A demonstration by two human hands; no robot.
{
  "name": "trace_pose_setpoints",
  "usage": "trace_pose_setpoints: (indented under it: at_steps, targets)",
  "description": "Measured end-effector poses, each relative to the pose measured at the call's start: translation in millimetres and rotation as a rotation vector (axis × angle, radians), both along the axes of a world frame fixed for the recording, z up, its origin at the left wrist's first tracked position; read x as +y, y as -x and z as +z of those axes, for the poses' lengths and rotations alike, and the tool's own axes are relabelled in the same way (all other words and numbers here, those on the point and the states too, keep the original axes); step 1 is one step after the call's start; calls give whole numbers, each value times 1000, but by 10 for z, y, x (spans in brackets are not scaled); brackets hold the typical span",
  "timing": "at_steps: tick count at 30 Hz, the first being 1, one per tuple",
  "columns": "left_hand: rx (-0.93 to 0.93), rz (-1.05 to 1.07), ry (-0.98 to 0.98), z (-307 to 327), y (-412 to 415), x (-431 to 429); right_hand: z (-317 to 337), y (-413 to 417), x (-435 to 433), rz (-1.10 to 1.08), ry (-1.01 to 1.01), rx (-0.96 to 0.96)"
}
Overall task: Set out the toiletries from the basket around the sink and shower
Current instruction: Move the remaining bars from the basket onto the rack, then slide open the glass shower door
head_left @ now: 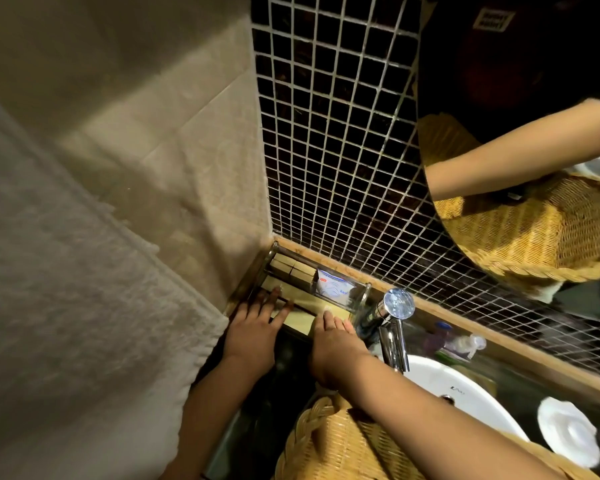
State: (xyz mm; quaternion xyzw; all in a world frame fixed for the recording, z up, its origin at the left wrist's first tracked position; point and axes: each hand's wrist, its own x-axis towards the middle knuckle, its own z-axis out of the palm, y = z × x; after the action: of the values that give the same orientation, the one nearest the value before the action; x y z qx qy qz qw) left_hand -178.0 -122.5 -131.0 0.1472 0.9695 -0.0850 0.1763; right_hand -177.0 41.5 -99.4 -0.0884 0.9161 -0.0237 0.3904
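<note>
A white-and-blue sachet (pixel 335 287) stands upright just left of the tap (pixel 392 327). Small beige boxes (pixel 288 266) sit in a row farther left. Flat pale-yellow packets (pixel 299 323) lie left of the tap, nearer. The woven basket (pixel 326 445) sits below it.

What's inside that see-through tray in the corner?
The tray holds small tan boxes at the back, a white-and-blue packet beside them, flat pale boxes in front. The left hand and right hand rest on those, covering part of that row.
</note>
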Motion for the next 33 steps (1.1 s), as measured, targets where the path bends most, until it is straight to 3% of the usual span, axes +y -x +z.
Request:
trace_pose_setpoints:
  at_steps: [6,16,23,33]
  targets:
    - [-33,9,0,-5,11,30,-70,10,-33,54,-53,70]
    - [-99,17,2,161,39,62,141,113,-72,237,-143,28]
    - [45,144,-211,641,-176,191,697,-127,129,230,-20,238]
    - [197,2,-120,1145,-664,732,1322,-844,781,173,-22,380]
